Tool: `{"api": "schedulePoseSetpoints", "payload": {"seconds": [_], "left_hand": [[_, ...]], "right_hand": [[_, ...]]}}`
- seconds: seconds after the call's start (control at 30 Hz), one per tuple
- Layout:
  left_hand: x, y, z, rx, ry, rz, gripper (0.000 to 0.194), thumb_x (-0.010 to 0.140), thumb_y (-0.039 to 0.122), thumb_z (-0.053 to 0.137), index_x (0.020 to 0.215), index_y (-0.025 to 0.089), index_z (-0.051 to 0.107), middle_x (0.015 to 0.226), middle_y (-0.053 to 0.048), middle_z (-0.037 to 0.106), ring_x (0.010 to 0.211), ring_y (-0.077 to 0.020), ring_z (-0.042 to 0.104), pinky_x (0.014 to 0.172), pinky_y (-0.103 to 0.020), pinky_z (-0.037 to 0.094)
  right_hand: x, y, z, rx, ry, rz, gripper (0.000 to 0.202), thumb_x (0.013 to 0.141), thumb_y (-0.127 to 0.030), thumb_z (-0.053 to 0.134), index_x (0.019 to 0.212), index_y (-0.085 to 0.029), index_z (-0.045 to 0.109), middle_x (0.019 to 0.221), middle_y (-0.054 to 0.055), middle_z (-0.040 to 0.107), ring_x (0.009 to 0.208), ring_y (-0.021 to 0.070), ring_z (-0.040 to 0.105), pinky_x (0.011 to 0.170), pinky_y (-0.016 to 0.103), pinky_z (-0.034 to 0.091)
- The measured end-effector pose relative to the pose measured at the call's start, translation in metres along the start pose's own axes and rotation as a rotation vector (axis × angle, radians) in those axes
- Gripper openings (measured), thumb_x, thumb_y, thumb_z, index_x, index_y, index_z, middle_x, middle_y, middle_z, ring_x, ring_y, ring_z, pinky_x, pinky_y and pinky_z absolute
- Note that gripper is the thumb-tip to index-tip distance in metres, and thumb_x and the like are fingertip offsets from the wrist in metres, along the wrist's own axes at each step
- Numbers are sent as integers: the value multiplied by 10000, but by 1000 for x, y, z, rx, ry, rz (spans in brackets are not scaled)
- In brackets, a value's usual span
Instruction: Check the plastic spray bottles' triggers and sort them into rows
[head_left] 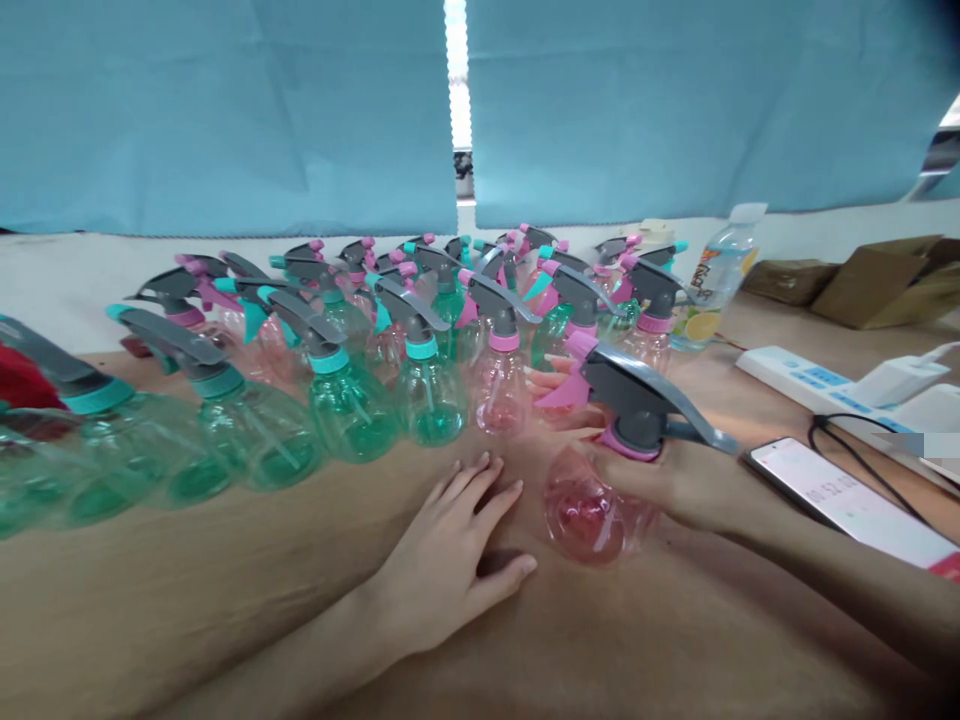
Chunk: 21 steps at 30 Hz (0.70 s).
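My left hand (442, 555) lies palm down on the wooden table, fingers stretched out and holding nothing. To its right, a clear pink spray bottle (589, 515) with a grey and pink trigger head leans a little. Around its neck is my right hand (637, 478), partly hidden by the trigger head, with fingertips showing beyond it. Just past my left fingertips stand a pink-collared spray bottle (501, 390) and a green spray bottle (433, 395) with a turquoise collar.
Several more green spray bottles (356, 410) and pink ones fill the back and left of the table. On the right are a drink bottle (716, 275), a white power strip (795, 375), a phone (847, 495) with a timer and a cardboard box (862, 285). Blue curtains (225, 120) hang behind.
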<state>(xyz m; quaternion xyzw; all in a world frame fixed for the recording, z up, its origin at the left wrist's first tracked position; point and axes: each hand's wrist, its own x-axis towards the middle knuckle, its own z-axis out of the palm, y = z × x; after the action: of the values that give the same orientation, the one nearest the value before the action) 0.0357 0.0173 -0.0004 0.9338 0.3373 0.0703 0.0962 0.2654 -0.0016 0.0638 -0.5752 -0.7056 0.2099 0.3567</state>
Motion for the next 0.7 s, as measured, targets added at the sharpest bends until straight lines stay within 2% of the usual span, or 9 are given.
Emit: {"api": "schedulePoseSetpoints", "payload": {"seconds": [0.13,0.3,0.4,0.5,0.6,0.7], "left_hand": [[0,0,0,-12,0,12,597,925,533,485,1387,157,438,1500,-133,328,1386,-295,261,1096,-489,272],[0,0,0,-19,11,5,593,920,533,493,1380,162,446,1499,-131,331,1387,-296,260,1094,-488,277],[0,0,0,-30,20,3,585,916,535,500,1376,177,450,1493,-122,345,1382,-300,272,1096,-489,276],[0,0,0,-31,15,3,595,912,539,504,1375,169,451,1492,-127,345,1383,-305,270,1097,-491,273],[0,0,0,-18,4,11,601,918,532,499,1382,154,443,1500,-135,328,1388,-302,258,1104,-489,258],[-1,0,0,-14,5,12,596,926,524,494,1391,156,433,1503,-134,321,1389,-297,258,1106,-483,256]], "right_hand": [[-1,7,-1,-5,-81,31,147,786,-369,538,741,-266,633,669,-10,672,845,235,673,805,385,545],[0,12,0,30,-141,22,146,809,-349,501,724,-275,594,705,-8,655,989,247,643,812,380,541],[0,10,2,63,-116,56,144,803,-377,507,813,-278,610,746,0,674,1011,263,638,861,423,519],[-2,5,4,79,-61,110,212,779,-430,530,869,-265,627,868,19,708,1004,279,643,922,479,478],[-3,1,3,108,-63,111,204,772,-429,540,843,-263,636,974,21,713,982,268,656,946,483,464],[-3,0,0,65,-76,100,190,781,-417,532,816,-267,644,953,15,727,980,275,660,943,495,465]]}}
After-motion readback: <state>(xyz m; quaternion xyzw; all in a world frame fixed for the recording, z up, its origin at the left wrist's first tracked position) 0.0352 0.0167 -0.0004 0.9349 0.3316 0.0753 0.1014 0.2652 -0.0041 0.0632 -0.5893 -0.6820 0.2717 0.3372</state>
